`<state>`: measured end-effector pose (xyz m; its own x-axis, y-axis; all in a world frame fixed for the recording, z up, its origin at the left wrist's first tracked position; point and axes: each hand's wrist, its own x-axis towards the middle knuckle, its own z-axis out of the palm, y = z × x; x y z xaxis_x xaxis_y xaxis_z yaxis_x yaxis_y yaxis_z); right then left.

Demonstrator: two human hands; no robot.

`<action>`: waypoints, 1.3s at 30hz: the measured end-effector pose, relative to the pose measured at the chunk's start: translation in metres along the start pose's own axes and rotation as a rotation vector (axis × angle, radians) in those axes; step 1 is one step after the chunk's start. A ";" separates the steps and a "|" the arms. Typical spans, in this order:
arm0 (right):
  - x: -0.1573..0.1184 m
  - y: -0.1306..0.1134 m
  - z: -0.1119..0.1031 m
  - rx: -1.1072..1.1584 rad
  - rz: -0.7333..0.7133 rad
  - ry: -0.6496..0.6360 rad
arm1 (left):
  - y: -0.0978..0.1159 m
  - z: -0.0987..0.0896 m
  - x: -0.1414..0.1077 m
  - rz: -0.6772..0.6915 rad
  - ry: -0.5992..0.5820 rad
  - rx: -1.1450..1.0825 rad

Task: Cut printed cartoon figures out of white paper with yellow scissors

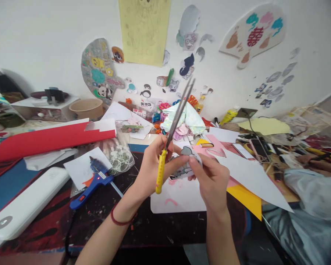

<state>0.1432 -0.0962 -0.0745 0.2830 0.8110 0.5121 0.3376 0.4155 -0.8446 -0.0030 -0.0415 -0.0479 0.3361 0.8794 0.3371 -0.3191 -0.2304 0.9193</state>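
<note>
Long scissors (160, 171) with yellow handles stick up from my left hand (154, 165), their blades pointing up and away, slightly apart. The fingers of this hand are closed round the scissors and also pinch the left part of a small paper cutout (182, 170) with a grey and white cartoon drawing. My right hand (213, 178) pinches the cutout's right side between thumb and fingers. Both thumbs lie on its face, hiding part of the drawing. Below the cutout is a white sheet (179, 200) with pink marks.
On the left lie a blue glue gun (92, 187), a white elongated device (30, 200) and a red board (52, 141). White and yellow papers (245, 200) spread right. Craft materials crowd the back by the wall. A person's sleeve (314, 195) is at the far right.
</note>
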 end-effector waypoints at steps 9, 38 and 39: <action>0.008 -0.008 0.006 0.059 0.019 0.072 | 0.013 -0.014 0.004 0.074 0.064 0.043; 0.085 -0.020 -0.038 0.103 -0.009 -0.026 | 0.036 0.028 0.052 0.151 0.216 0.163; 0.093 -0.021 -0.038 0.169 0.030 -0.047 | 0.037 0.026 0.057 0.181 0.230 0.170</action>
<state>0.1969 -0.0454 -0.0035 0.2473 0.8405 0.4821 0.1729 0.4513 -0.8755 0.0274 -0.0110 0.0109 0.0728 0.8841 0.4616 -0.1964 -0.4410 0.8757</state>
